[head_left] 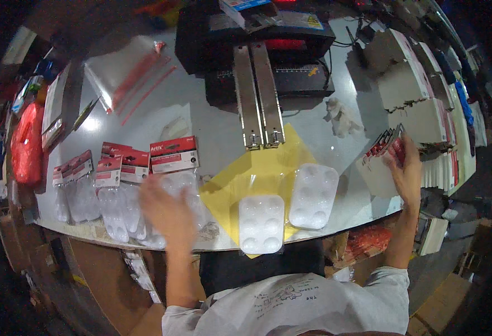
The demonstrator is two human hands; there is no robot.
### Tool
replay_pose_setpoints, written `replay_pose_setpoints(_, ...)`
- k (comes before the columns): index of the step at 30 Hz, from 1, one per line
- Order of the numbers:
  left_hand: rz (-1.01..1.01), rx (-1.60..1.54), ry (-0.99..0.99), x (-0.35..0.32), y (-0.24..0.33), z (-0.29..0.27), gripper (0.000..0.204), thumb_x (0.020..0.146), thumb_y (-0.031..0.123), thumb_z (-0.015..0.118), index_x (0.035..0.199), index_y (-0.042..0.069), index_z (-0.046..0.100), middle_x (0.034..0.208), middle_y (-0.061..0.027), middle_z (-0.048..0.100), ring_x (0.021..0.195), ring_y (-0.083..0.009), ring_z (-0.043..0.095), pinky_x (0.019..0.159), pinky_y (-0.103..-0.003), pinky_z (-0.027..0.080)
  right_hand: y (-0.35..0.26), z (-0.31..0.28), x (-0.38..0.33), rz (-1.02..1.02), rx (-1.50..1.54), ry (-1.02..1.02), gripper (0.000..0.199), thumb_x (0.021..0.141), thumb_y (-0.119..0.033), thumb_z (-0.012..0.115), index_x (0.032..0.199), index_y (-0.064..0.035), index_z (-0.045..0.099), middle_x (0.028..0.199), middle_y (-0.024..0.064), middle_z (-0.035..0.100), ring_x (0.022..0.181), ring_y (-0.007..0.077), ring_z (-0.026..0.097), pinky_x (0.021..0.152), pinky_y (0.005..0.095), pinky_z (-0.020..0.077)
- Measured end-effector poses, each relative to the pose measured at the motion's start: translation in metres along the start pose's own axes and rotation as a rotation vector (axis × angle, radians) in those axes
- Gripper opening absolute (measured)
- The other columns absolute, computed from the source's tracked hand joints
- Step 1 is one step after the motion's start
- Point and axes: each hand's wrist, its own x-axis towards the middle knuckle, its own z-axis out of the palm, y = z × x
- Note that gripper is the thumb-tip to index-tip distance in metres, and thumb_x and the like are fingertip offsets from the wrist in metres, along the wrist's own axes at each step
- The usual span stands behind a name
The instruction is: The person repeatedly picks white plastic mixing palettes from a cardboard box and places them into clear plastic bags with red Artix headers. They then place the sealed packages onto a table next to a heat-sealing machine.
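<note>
Head view is showing the left hand (164, 210) blurring over a row of packed trays (117, 190), clear moulded plastic under red card headers, lying at about nine o'clock on the table (212, 129). Its fingers are spreading loosely, and whether they are gripping anything cannot be told through the blur. The right hand (405, 168) is reaching out to three o'clock, pinching a fanned stack of red header cards (383, 144) beside tall piles of folded cardboard (411, 95). Between the hands, at six o'clock, two bare white trays (288, 210) with round wells are resting on a glossy yellow sheet (257, 168). At twelve o'clock a black sealing machine (268, 61) with two shiny metal bars (260, 95) is sitting.
</note>
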Motion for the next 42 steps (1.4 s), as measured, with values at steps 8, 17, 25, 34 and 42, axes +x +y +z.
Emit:
replay_pose_setpoints(8, 0.015, -0.592, -0.280, -0.063, 0.059, 0.029, 0.024, 0.078, 0.020, 0.063, 0.090, 0.002, 0.052, 0.100, -0.0161, 0.048, 0.093, -0.0316, 0.050, 0.079, -0.043, 0.042, 0.043, 0.037, -0.008, 0.274, 0.988, -0.347, 0.089, 0.070, -0.002, 0.073, 0.143, -0.0086, 0.021, 0.124, 0.0119, 0.049, 0.119, 0.0224, 0.046, 0.095, 0.0341, 0.0427)
replay_pose_setpoints(17, -0.359, -1.707, -0.610, -0.046, 0.060, -0.008, 0.022, 0.090, 0.017, 0.055, 0.099, -0.003, 0.055, 0.096, -0.0134, 0.066, 0.080, -0.0131, 0.061, 0.069, -0.027, 0.047, 0.061, 0.049, -0.017, 0.521, 0.341, -0.192, 0.063, 0.076, -0.004, 0.070, 0.132, -0.0005, 0.040, 0.135, 0.0161, 0.043, 0.121, 0.0241, 0.045, 0.099, 0.0350, 0.0389)
replay_pose_setpoints(25, -0.242, -1.626, -0.701, -0.050, 0.063, -0.025, 0.023, 0.090, 0.016, 0.054, 0.104, 0.001, 0.064, 0.092, -0.0078, 0.069, 0.085, -0.0122, 0.063, 0.076, -0.024, 0.047, -0.070, -0.033, -0.014, 0.588, 0.710, 0.228, 0.033, 0.085, -0.022, 0.062, 0.108, 0.0016, 0.060, 0.105, 0.0114, 0.063, 0.087, 0.0191, 0.062, 0.076, 0.0277, 0.0510)
replay_pose_setpoints(34, -0.146, -1.284, -0.571, -0.050, 0.062, -0.054, 0.010, 0.088, 0.009, 0.059, 0.091, 0.001, 0.062, 0.076, -0.0080, 0.068, 0.064, -0.0092, 0.062, 0.058, -0.023, 0.047, -0.189, -0.011, -0.002, -0.315, 0.798, -0.242, 0.034, 0.065, -0.036, 0.078, 0.075, -0.0092, 0.060, 0.065, 0.0061, 0.061, 0.052, 0.0231, 0.056, 0.053, 0.0312, 0.0425)
replay_pose_setpoints(42, -0.146, -1.229, -0.587, -0.053, 0.064, -0.045, 0.011, 0.088, 0.011, 0.060, 0.088, 0.001, 0.061, 0.066, -0.0086, 0.064, 0.055, -0.0086, 0.058, 0.050, -0.023, 0.044, -0.183, -0.003, -0.011, -0.425, 0.741, -0.122, 0.034, 0.059, -0.033, 0.079, 0.064, -0.0092, 0.056, 0.057, 0.0019, 0.053, 0.048, 0.0179, 0.050, 0.045, 0.0307, 0.0352)
